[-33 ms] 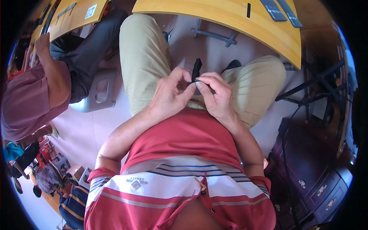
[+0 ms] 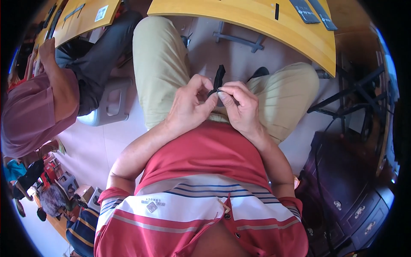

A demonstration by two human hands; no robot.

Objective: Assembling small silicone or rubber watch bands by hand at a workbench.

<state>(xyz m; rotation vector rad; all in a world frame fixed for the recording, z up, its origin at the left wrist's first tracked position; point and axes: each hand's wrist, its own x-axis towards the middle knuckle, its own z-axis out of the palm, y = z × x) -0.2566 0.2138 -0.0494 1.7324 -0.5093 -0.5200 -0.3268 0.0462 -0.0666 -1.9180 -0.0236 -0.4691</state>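
Between my thighs, just past my belly, both hands pinch a narrow strip of black fabric-like material [image 2: 219, 77]. Its free end points up and away from me; its lower end disappears between the fingertips. My left hand [image 2: 190, 105] has thumb and forefinger closed at the strip's lower left side. From the other side, my right hand [image 2: 242, 105] presses thumb and forefinger together on the same lower end. The fingertips of the two hands nearly meet. What exactly the strip is, I cannot make out.
A yellow table [image 2: 239, 13] stands ahead, with a thin black strip [image 2: 277, 11] and dark flat packages [image 2: 305, 10] on it. At left, a person [image 2: 40, 111] sits on a grey plastic stool [image 2: 109, 105] by another table. A dark cabinet [image 2: 342, 188] stands at right.
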